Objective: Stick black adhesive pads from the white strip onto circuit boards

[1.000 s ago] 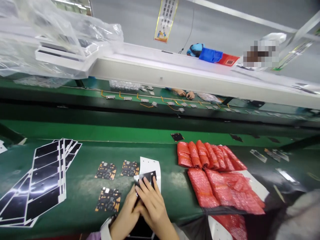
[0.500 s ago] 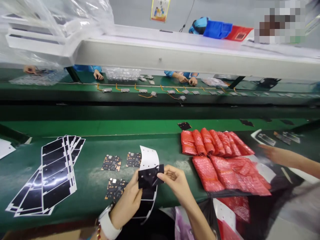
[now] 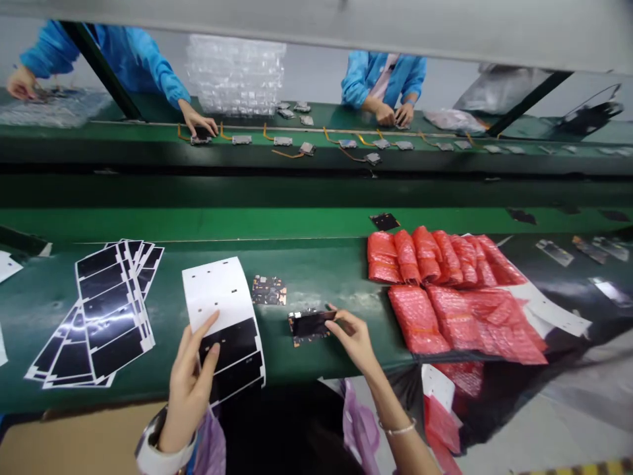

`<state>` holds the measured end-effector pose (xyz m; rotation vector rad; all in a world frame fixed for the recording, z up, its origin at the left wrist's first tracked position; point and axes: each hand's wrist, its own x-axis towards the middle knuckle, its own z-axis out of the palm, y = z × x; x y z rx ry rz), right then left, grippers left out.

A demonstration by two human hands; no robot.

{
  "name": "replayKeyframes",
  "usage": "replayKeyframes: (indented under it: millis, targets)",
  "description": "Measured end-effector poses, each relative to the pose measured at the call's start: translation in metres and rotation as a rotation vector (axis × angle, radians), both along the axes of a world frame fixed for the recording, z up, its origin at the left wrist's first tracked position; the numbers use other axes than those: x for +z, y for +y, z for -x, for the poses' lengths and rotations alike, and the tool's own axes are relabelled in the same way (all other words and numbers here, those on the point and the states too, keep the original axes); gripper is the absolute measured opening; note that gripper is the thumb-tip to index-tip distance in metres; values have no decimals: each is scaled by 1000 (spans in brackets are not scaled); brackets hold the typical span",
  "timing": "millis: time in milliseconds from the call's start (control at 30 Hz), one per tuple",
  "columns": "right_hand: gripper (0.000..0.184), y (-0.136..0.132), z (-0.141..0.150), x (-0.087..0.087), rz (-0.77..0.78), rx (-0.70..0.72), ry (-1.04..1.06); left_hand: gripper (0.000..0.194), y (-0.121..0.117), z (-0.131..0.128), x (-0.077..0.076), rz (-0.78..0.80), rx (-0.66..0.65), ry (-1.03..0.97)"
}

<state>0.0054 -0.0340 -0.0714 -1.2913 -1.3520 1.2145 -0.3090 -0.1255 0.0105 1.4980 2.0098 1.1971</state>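
My left hand (image 3: 190, 369) rests with fingers stretched flat on a white backing sheet (image 3: 217, 297) that still carries black stickers on its near half. My right hand (image 3: 352, 336) pinches the right end of a small circuit board covered by a black sticker (image 3: 309, 324), lying on the green bench. Another bare circuit board (image 3: 268, 290) lies just beyond, between the sheet and the covered board.
A fanned stack of black sticker sheets (image 3: 106, 310) lies at the left. Red bubble-wrap pouches (image 3: 445, 290) are piled at the right. Past a green conveyor strip (image 3: 247, 221), people in blue sleeves (image 3: 148, 69) handle small parts beside stacked clear trays (image 3: 236, 72).
The black sticker held in both hands has come off the sheet and is now on a board under my right hand. My left hand moved left with the sheet. The view tilted down.
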Motion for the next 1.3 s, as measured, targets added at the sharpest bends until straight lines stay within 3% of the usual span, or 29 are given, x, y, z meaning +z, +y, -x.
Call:
replayKeyframes:
  millis: [133,233,333,600,1300]
  targets:
    - [41,-17,32,-25,28,-18,32,49,-5,6,-6,-17,29,-25]
    - [44,-29,41,-27,43,-136,51,51,-5,8,-11,-40,44,-40]
    - [43,-29,33,-23,63,-218,66,52,-3,11,-13,-34,55,-46]
    - [47,-13,10,-25,235,-13,27,54,0,10,-14,-26,48,-47]
    - [47,-24,8,-30,277,-60,-42,51,3,9,-11,-24,51,-17]
